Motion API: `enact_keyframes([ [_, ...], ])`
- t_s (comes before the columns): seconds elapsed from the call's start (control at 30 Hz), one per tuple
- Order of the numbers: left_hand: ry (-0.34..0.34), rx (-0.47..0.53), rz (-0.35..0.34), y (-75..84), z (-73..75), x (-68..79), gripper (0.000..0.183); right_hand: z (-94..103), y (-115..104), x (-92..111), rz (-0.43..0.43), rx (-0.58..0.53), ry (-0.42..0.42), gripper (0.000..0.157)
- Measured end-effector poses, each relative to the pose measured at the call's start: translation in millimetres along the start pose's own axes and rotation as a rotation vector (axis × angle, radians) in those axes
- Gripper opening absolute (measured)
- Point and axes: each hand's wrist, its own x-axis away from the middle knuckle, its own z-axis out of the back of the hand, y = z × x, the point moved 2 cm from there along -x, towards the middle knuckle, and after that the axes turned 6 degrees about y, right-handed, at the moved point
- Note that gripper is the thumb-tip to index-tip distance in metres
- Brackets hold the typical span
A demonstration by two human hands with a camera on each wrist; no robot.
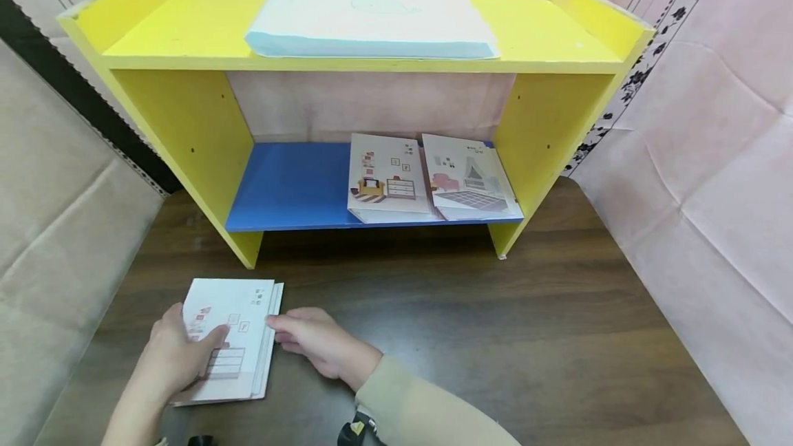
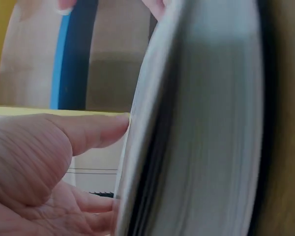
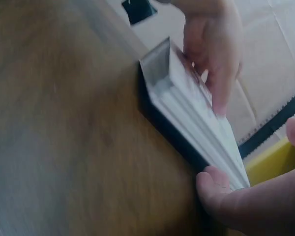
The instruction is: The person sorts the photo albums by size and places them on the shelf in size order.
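A short stack of white books (image 1: 243,308) with furniture drawings on the top cover lies on the brown tabletop at lower left. My left hand (image 1: 177,353) holds the stack by its left side, thumb on the top cover. At the right edge is my right hand (image 1: 319,343), its thumb touching the side of the stack. In the right wrist view that thumb (image 3: 214,187) lies against the page edges, with another fingertip held apart from the books. Close up in the left wrist view, the page block (image 2: 216,123) shows beside my left thumb (image 2: 98,132).
Behind stands a yellow shelf unit (image 1: 186,122) with a blue lower board (image 1: 297,181). Two piles of similar books, a left pile (image 1: 387,177) and a right pile (image 1: 471,177), lie there. A white and light-blue flat pack (image 1: 372,23) rests on top. Pale cloth hangs around the table (image 1: 495,336).
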Motion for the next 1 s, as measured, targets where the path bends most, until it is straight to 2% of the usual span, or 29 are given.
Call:
enact_keyframes([
  [0.23,-0.138,0.183,0.011,17.0,-8.1,8.7,0.107,13.7,-13,1,0.113,0.082,0.048,0.040],
  [0.43,-0.165,0.434,-0.005,36.8,-21.0,18.6,0.099,31.5,-17,11,0.152,0.136,0.029,0.050],
  [0.6,-0.149,0.534,-0.029,51.7,-28.6,28.1,0.093,50.3,-15,20,0.231,0.185,0.040,0.052],
  [0.73,-0.116,0.576,-0.054,61.3,-31.1,35.9,0.088,63.0,-20,25,0.299,0.216,0.060,0.057],
  [0.83,-0.085,0.648,-0.082,68.3,-33.9,41.0,0.086,69.4,-26,29,0.337,0.222,0.079,0.060],
  [1.0,-0.044,0.759,-0.082,76.0,-41.7,47.2,0.074,73.6,-43,39,0.411,0.204,0.036,0.063],
])
